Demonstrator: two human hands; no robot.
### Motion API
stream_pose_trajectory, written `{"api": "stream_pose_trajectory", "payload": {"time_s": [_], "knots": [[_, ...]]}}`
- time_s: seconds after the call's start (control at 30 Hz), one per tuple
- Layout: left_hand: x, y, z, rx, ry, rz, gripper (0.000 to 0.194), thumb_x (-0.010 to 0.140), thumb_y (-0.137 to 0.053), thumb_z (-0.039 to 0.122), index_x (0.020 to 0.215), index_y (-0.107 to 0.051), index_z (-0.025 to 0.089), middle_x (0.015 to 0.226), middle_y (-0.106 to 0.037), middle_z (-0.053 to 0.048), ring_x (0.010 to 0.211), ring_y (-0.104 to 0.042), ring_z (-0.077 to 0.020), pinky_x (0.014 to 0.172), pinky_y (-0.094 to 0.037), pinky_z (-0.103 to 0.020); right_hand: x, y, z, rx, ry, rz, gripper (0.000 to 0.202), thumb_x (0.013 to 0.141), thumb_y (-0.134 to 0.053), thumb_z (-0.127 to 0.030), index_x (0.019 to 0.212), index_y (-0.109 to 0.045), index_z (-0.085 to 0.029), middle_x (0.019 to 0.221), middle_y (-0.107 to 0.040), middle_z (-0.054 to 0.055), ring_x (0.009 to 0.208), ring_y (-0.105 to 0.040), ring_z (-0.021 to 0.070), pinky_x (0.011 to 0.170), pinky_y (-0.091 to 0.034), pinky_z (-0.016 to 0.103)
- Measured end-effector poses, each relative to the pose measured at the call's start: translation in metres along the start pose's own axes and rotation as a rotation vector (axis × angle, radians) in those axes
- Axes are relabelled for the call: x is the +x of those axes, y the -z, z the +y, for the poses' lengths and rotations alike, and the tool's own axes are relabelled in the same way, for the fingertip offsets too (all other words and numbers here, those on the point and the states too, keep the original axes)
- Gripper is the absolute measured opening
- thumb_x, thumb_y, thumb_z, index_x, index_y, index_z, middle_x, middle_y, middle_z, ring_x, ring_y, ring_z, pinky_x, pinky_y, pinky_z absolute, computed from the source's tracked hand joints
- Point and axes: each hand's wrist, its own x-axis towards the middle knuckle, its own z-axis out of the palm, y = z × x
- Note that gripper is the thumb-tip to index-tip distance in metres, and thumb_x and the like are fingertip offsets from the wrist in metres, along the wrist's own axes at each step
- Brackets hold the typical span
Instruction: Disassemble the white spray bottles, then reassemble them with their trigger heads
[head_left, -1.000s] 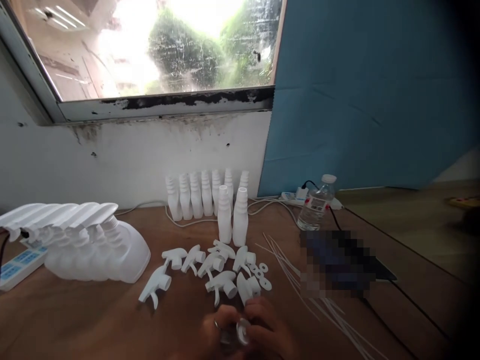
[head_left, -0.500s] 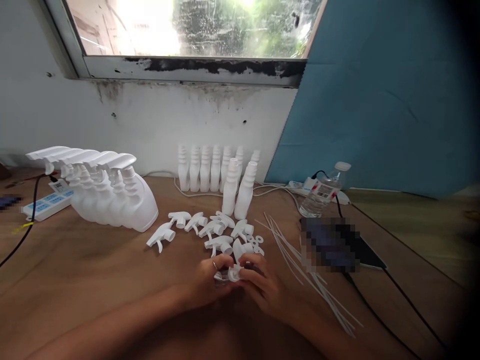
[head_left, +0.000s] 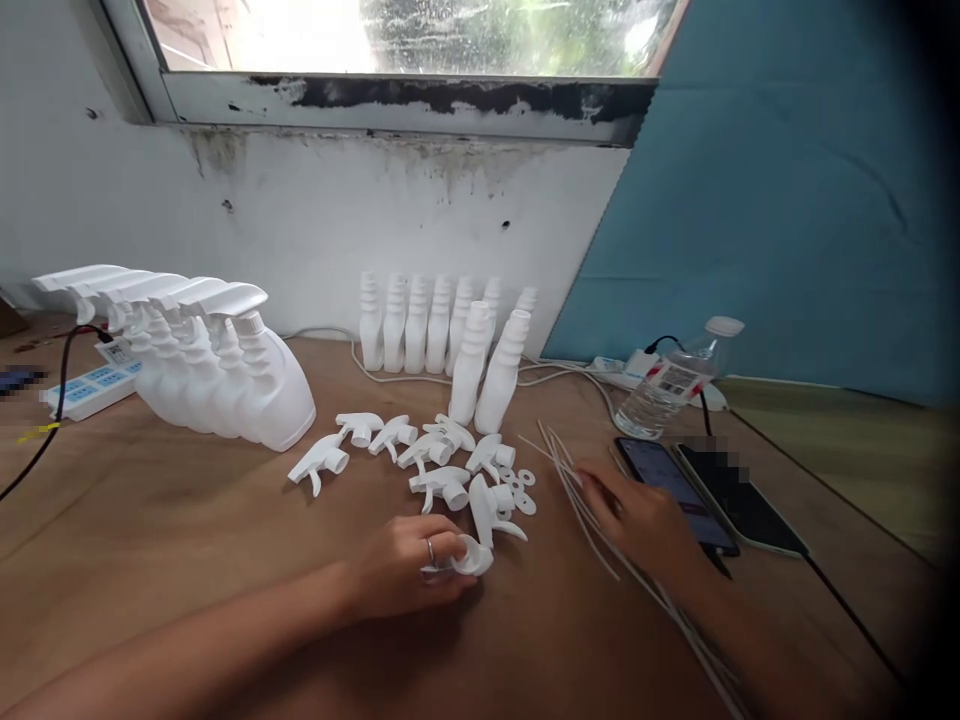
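My left hand (head_left: 409,565), with a ring on one finger, is closed around a white trigger spray head (head_left: 474,556), its round opening turned up toward me. To the right, my right hand (head_left: 637,515) pinches at the bundle of thin white dip tubes (head_left: 566,470); how many tubes lie between the fingertips I cannot tell. Just beyond the left hand lie several loose spray heads (head_left: 439,487), the closest one (head_left: 487,508) almost touching the held one. Small white washers (head_left: 525,500) rest beside them.
White bottles without heads (head_left: 469,365) stand near the wall. Bottles fitted with spray heads (head_left: 277,390) form a row at left, by a power strip (head_left: 97,388). Right of my right hand are a phone (head_left: 675,490), a black slab-like device (head_left: 742,500), cables and a water bottle (head_left: 679,380).
My right hand has left the spray head and moved right to the dip tubes. My left hand keeps hold of the spray head. The view has shifted slightly.
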Motion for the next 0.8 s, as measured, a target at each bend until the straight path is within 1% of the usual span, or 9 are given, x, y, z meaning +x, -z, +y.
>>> {"api": "stream_pose_trajectory", "payload": {"time_s": [0.13, 0.23, 0.3, 0.37, 0.43, 0.5, 0.57, 0.7, 0.8], "knots": [[0.003, 0.004, -0.001, 0.010, -0.067, 0.030, 0.009, 0.086, -0.063, 0.024, 0.089, -0.058, 0.016, 0.089, -0.070, -0.006, 0.070, -0.064, -0.0104, 0.063, -0.050, -0.017, -0.003, 0.003, 0.015, -0.049, -0.230, -0.224, 0.024, 0.090, -0.045, -0.028, 0.094, -0.067, -0.019, 0.064, -0.068, 0.002, 0.048, -0.061, 0.0168, 0.053, -0.038, 0.027], [0.002, 0.004, 0.000, -0.013, -0.047, 0.024, 0.010, 0.086, -0.063, 0.023, 0.089, -0.057, 0.017, 0.090, -0.070, -0.006, 0.073, -0.066, -0.0109, 0.066, -0.051, -0.017, 0.001, 0.007, 0.008, -0.020, -0.263, -0.421, 0.032, 0.091, -0.045, -0.038, 0.075, -0.065, -0.021, 0.058, -0.064, 0.003, 0.053, -0.061, 0.0183, 0.054, -0.035, 0.027], [0.001, 0.003, 0.001, -0.048, 0.015, 0.019, 0.012, 0.085, -0.064, 0.023, 0.092, -0.055, 0.018, 0.094, -0.071, -0.006, 0.078, -0.067, -0.0120, 0.070, -0.053, -0.019, 0.003, 0.009, 0.001, 0.000, -0.267, -0.499, 0.041, 0.092, -0.045, -0.046, 0.063, -0.060, -0.020, 0.058, -0.063, 0.004, 0.057, -0.062, 0.0189, 0.056, -0.034, 0.027], [-0.001, 0.001, 0.001, -0.085, 0.120, 0.025, 0.019, 0.084, -0.066, 0.022, 0.099, -0.054, 0.019, 0.096, -0.071, -0.004, 0.080, -0.067, -0.0126, 0.071, -0.053, -0.020, 0.004, 0.009, -0.006, 0.005, -0.302, -0.511, 0.038, 0.091, -0.048, -0.046, 0.066, -0.059, -0.021, 0.064, -0.066, 0.003, 0.059, -0.062, 0.0186, 0.057, -0.034, 0.027], [-0.002, 0.001, 0.000, -0.115, 0.215, 0.041, 0.028, 0.082, -0.068, 0.024, 0.105, -0.053, 0.020, 0.094, -0.070, -0.003, 0.077, -0.066, -0.0121, 0.067, -0.053, -0.020, 0.003, 0.008, -0.008, 0.005, -0.352, -0.503, 0.026, 0.089, -0.052, -0.041, 0.075, -0.060, -0.021, 0.071, -0.068, 0.003, 0.061, -0.062, 0.0180, 0.057, -0.034, 0.026], [-0.001, 0.001, 0.000, -0.133, 0.271, 0.043, 0.031, 0.081, -0.068, 0.025, 0.108, -0.053, 0.020, 0.093, -0.070, -0.002, 0.075, -0.065, -0.0117, 0.066, -0.052, -0.019, 0.002, 0.005, -0.007, 0.013, -0.388, -0.519, 0.021, 0.086, -0.054, -0.038, 0.076, -0.060, -0.021, 0.072, -0.069, 0.003, 0.060, -0.061, 0.0179, 0.056, -0.033, 0.026], [0.001, 0.002, 0.000, -0.132, 0.270, 0.021, 0.027, 0.083, -0.066, 0.025, 0.107, -0.054, 0.020, 0.094, -0.070, -0.002, 0.079, -0.066, -0.0125, 0.071, -0.052, -0.021, 0.001, 0.002, -0.005, 0.034, -0.413, -0.549, 0.021, 0.085, -0.054, -0.037, 0.074, -0.060, -0.020, 0.070, -0.069, 0.004, 0.060, -0.062, 0.0182, 0.055, -0.033, 0.026], [0.004, 0.005, 0.003, -0.122, 0.189, -0.048, 0.019, 0.086, -0.060, 0.021, 0.105, -0.056, 0.019, 0.100, -0.068, -0.005, 0.088, -0.065, -0.0141, 0.078, -0.052, -0.023, 0.002, 0.000, -0.005, -0.015, -0.484, -0.575, 0.021, 0.084, -0.051, -0.031, 0.071, -0.063, -0.020, 0.068, -0.068, 0.005, 0.061, -0.063, 0.0193, 0.054, -0.032, 0.026], [0.005, 0.006, 0.004, -0.110, 0.190, -0.090, 0.020, 0.085, -0.058, 0.017, 0.104, -0.056, 0.018, 0.101, -0.066, -0.007, 0.088, -0.063, -0.0142, 0.080, -0.051, -0.024, 0.004, 0.001, -0.006, -0.072, -0.555, -0.522, 0.018, 0.079, -0.053, -0.028, 0.067, -0.064, -0.020, 0.065, -0.067, 0.005, 0.062, -0.063, 0.0208, 0.053, -0.031, 0.027]]}}
